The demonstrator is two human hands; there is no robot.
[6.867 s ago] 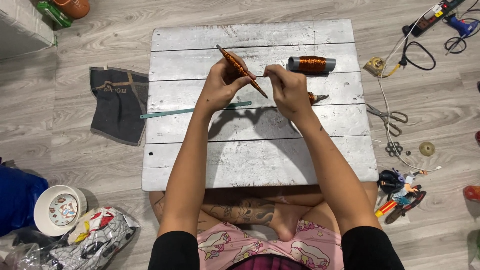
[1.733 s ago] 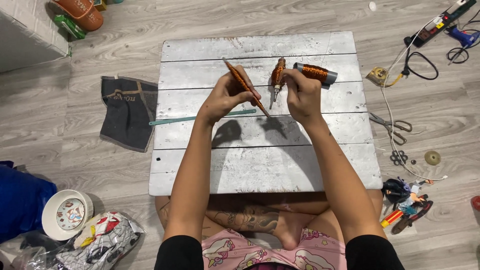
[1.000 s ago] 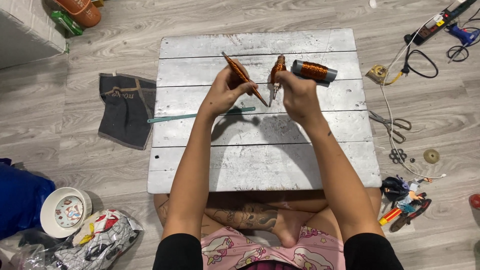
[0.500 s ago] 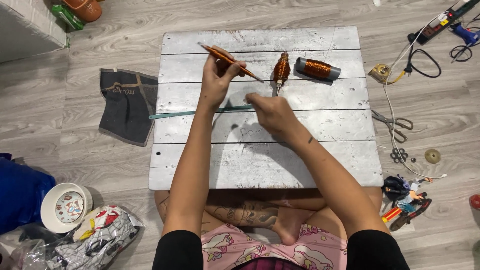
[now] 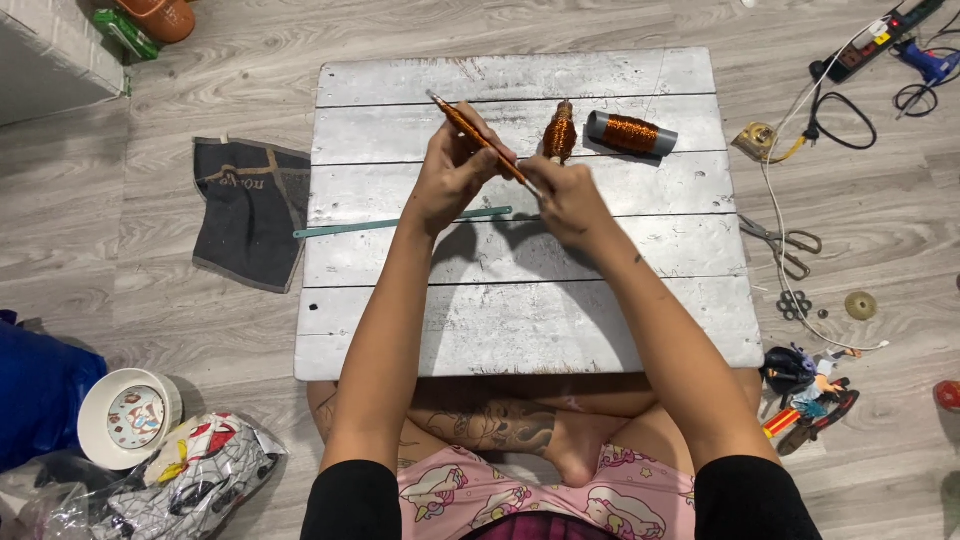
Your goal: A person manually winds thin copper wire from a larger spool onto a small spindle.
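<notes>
White plank table (image 5: 520,320) on the floor, person sits cross-legged at its near edge. Dark folded cloth (image 5: 245,205) hangs off the table's left side. Thin teal strip (image 5: 400,222) lies flat across the planks, under the hands. 2 spools at the far side: grey one lying down wound with orange glitter thread (image 5: 630,133), smaller orange-wound bobbin (image 5: 559,130) upright just beside it.

Left hand (image 5: 450,180) closed around the orange-wrapped stick (image 5: 478,140), held tilted above the table, tip up-left. Right hand (image 5: 565,200) pinches the stick's lower end, fingers shut on it.

Stick looks light, thin, stiff; wrapped surface likely a bit grippy, but the winding could slip or unravel. Best held mid-shaft plus 1 end, as now. Scissors (image 5: 785,243) on the floor at right.
</notes>
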